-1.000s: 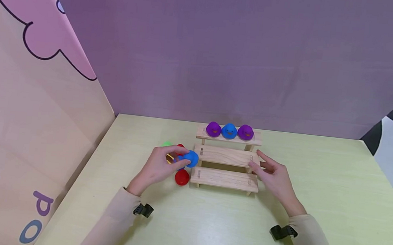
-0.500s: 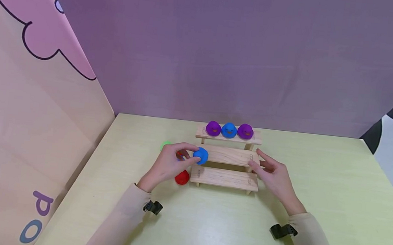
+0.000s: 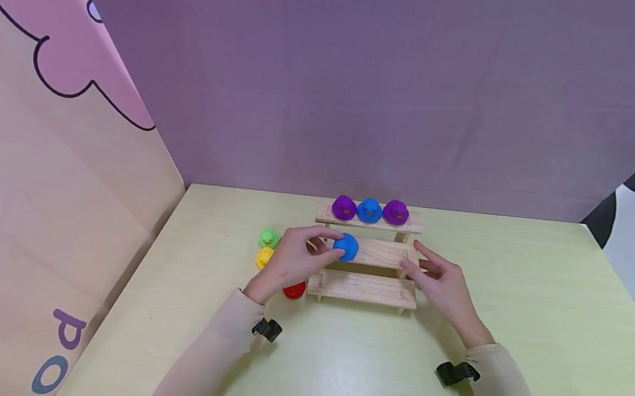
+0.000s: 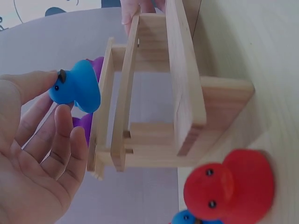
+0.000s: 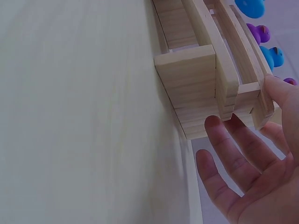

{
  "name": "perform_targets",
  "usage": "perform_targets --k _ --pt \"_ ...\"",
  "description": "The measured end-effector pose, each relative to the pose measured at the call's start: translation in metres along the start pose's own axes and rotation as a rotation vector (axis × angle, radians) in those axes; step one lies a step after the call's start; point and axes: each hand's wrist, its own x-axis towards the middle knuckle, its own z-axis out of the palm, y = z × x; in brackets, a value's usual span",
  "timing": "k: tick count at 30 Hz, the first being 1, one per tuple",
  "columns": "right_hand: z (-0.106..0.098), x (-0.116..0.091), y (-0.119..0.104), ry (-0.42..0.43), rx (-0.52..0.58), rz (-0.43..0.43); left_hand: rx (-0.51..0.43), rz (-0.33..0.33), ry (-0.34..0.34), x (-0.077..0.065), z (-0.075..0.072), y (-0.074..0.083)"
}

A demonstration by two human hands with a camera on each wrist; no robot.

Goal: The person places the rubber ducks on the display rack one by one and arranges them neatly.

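Note:
Between thumb and fingers, my left hand point(image 3: 294, 261) pinches a blue rubber duck point(image 3: 346, 248) over the left part of the middle step of a small wooden three-step rack point(image 3: 368, 289). In the left wrist view the blue duck point(image 4: 83, 88) appears clear of the board. My right hand point(image 3: 449, 292) holds the right end of that middle step, thumb at the front edge and a finger at the back. On the top step sit a purple duck point(image 3: 344, 208), a blue duck point(image 3: 370, 211) and another purple duck point(image 3: 396, 213).
Left of the rack on the pale table point(image 3: 370, 369) are a green duck point(image 3: 269, 238), a yellow duck point(image 3: 264, 258) and a red duck point(image 3: 294, 290). The left wrist view shows another blue duck point(image 4: 184, 217) beside the red one. A purple backdrop point(image 3: 384, 102) stands behind.
My left hand has carried the blue duck rightward from beside the rack to above the middle step. The green and yellow ducks have come into fuller view. My right hand stays in place.

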Motion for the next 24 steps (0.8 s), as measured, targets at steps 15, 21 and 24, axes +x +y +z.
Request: perform_targets --k 15,21,24 --pt "-0.001 -0.001 0.001 0.003 -0.011 0.001 0.003 0.024 -0.052 0.021 0.028 0.010" --pt "0.000 0.000 0.001 0.004 -0.006 -0.007 0.018 0.049 -0.067 0.029 0.041 0.015" --pt "0.001 -0.001 0.001 0.000 0.002 -0.008 0.022 0.054 -0.077 0.032 0.047 0.017"
